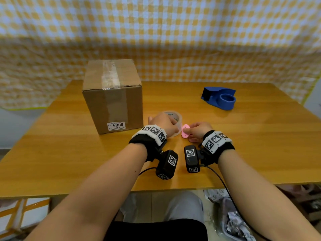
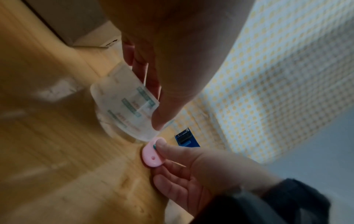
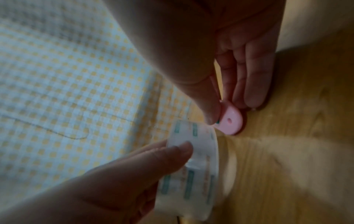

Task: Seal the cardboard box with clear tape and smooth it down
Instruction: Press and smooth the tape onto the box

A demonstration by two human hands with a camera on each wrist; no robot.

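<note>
On the wooden worktop (image 1: 243, 153), close to its near edge, we see our two hands side by side with a roll of clear packing tape (image 1: 173, 117) between the box and a small pink tool. Our left hand (image 1: 161, 122) curls over the roll, fingers wrapped round its outer face and thumb on the printed band, as the left wrist view shows (image 2: 126, 106). The roll stands on the worktop, tilted slightly. Our right hand (image 1: 199, 130) pinches the flat pink oval plastic cutter (image 1: 185, 131) between thumb and fingers; in the right wrist view the cutter (image 3: 229, 122) sits just beside the edge of the roll (image 3: 195, 166), nearly touching it. We cannot tell whether a loose tape end has been lifted.

Left of the hands stands the brown cardboard box (image 1: 112, 96), upright, flaps shut, with a strip of clear tape running over its top and down its front face, and a white label reading 4005 near the bottom. Well apart, on the far right of the worktop, lies a blue plastic tape dispenser (image 1: 219, 98). Behind everything hangs a yellow-and-white checked cloth (image 1: 173, 32).
</note>
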